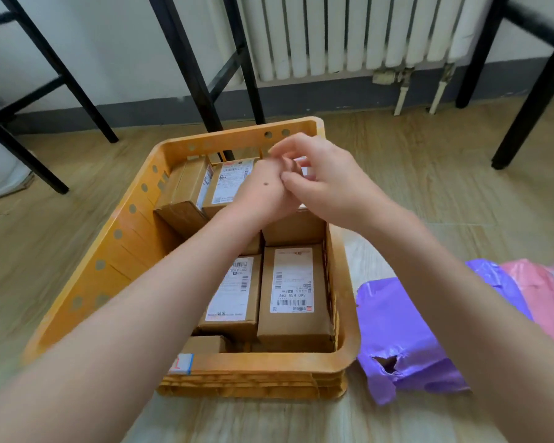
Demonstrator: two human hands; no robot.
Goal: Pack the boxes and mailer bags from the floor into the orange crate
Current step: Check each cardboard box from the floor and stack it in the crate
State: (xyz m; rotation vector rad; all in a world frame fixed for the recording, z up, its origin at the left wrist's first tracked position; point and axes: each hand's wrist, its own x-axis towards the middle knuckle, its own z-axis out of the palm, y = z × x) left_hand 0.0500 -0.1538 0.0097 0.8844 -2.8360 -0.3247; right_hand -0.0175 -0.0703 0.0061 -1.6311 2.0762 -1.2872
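The floor [429, 155], pale wood-grain planks, carries everything. The crate [135, 225] sits on it at centre, a rigid orange plastic tub with round holes punched below its rim and slotted walls. The box step looks nearly done: brown cardboard boxes [293, 295] with white printed labels lie flat and close-packed in the crate, leaving a gap along its 9 o'clock wall. Outside the crate at 4 o'clock lies the purple bag [406, 330], a glossy, crinkled plastic mailer with a torn hole at its near corner. Past it, towards 3 o'clock, is the pink bag [544, 302], soft and blurred. The bags, I judge, are what remains. Both hands hover over the crate's 1 o'clock corner, the left hand [263, 193] and right hand [320, 180] touching, the right's fingers curled by the left's. I cannot tell whether either grip is clamped on anything, since the fingertips hide one another. The next move likely calls for parting the hands, reaching to 4 o'clock and taking the limp purple bag away from its tear. It could then go on top of the boxes or into the side gap.
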